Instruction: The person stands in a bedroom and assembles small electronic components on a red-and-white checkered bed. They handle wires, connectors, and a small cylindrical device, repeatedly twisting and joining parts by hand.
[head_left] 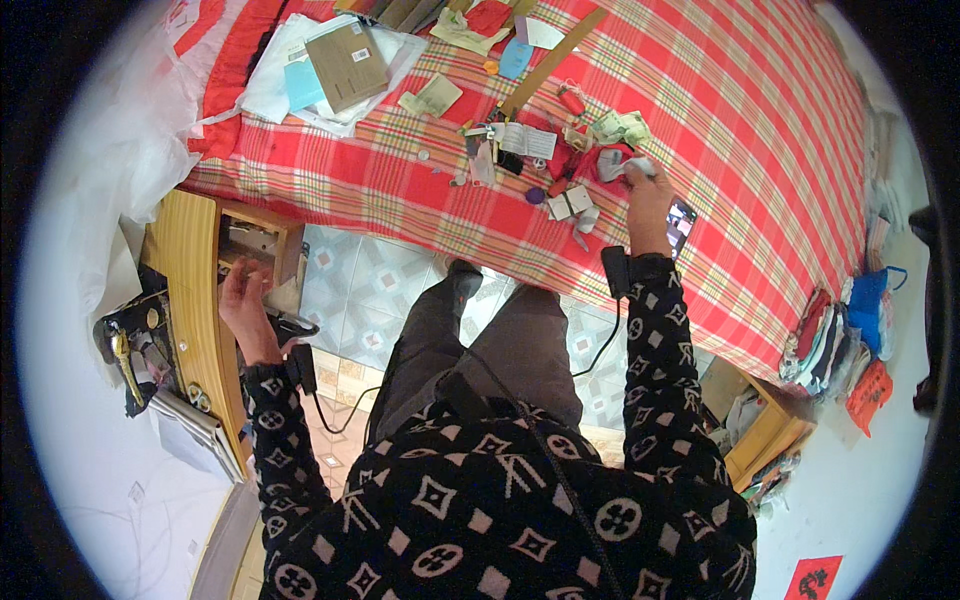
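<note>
My right hand [648, 205] reaches over the red plaid bedspread [720, 110], its fingers closed on a small crumpled white piece [640, 166], too small to name further. Close by lie a red pouch-like cloth [606, 160], some banknotes [622, 128] and a white card-like piece [570, 203]. A smartphone [682, 226] with a lit screen rests just right of my wrist. On the other side, my left hand [248, 310] hovers by the pulled-out drawer [285, 255] of a wooden cabinet, fingers loosely bent and apart. Nothing shows in it.
Papers [525, 140], a purple round thing [535, 195] and other small items are strewn over the bed. A brown flat package [347, 65] lies on white plastic at the far left. Wooden cabinet [190, 290] edges stand at my left. Tiled floor [345, 300] shows around my legs.
</note>
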